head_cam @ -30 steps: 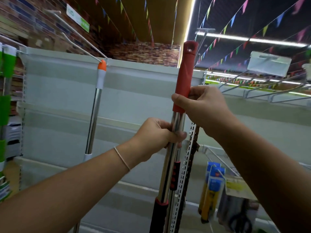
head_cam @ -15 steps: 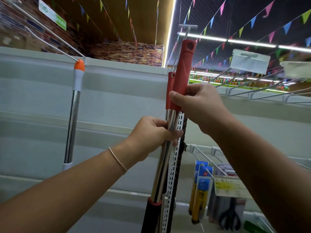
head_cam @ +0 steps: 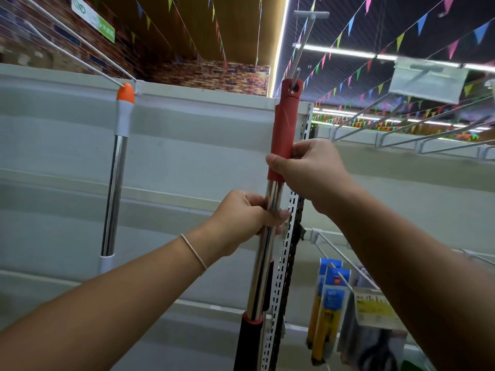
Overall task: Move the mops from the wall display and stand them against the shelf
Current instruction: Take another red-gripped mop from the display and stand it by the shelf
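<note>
A: Noting labels first. A green sign (head_cam: 93,22) is hanging high on the brick wall at upper left; its white marks are too blurred to read. A yellow tag (head_cam: 373,309) is dangling on the hook at lower right, print illegible. The blue-and-yellow packs (head_cam: 330,303) beside it are showing what looks like "18", nothing more readable.

B: And the hands?

A: The right hand (head_cam: 313,170) is pinching the lower end of the red grip (head_cam: 285,129) of the mop handle (head_cam: 267,236), thumb in front, fingers behind. The left hand (head_cam: 241,220) is wrapping round the chrome shaft just below. The handle is standing nearly upright, just in front of the perforated shelf upright (head_cam: 284,277). The hole in the grip's top is sitting at the tip of a wire hook (head_cam: 302,46); whether it is threaded on, I cannot tell. A second red grip is showing just behind the first.

B: Differences from a second ago?

A: The view is now panning back left; the orange-capped mop (head_cam: 117,170) is sitting further right in frame than half a second ago. It is hanging from its own hook against the white back panel (head_cam: 187,145). Both hands are keeping the same holds. The red grip's top is now meeting the hook tip, where before it was standing just clear.
</note>
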The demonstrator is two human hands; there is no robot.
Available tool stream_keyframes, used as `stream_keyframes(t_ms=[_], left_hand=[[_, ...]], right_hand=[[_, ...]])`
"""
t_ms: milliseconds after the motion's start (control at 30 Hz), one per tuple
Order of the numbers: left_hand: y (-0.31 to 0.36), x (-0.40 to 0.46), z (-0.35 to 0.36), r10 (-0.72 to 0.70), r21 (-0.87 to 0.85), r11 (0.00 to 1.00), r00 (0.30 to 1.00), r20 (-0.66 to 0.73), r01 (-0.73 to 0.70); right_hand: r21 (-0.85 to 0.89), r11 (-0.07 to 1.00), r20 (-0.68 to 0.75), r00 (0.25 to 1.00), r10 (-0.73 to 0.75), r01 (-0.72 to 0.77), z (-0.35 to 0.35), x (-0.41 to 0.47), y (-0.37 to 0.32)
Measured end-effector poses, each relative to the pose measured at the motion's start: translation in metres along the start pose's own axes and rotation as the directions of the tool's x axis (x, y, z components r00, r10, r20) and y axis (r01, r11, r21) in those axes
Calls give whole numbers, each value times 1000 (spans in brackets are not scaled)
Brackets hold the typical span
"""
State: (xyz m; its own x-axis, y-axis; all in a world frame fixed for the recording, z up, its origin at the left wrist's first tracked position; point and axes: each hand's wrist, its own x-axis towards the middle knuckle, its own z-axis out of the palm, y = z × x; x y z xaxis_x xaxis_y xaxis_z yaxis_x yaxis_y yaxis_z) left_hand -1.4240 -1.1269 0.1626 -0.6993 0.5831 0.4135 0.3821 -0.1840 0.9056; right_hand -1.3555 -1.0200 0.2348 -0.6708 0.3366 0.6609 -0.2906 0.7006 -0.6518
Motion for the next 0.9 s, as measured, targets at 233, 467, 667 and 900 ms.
stream_keyframes(t_ms=[233, 467, 667, 900], left_hand=[[-17, 29, 0, 5, -12, 1000, 1000, -14, -5], [-29, 56, -3, -10, 19, 1000, 999, -39, 10], [-38, 75, -8, -9, 38, 999, 999, -50, 11], [-50, 89, -6, 48, 176, 984, 989, -141, -23]], right_hand=[[-62, 996, -9, 998, 60, -60, 6, 26, 15], [-127, 983, -38, 991, 132, -136, 18, 55, 30], [-102, 983, -45, 988, 147, -151, 29, 74, 42], [-184, 972, -95, 987, 130, -146, 39, 90, 51]])
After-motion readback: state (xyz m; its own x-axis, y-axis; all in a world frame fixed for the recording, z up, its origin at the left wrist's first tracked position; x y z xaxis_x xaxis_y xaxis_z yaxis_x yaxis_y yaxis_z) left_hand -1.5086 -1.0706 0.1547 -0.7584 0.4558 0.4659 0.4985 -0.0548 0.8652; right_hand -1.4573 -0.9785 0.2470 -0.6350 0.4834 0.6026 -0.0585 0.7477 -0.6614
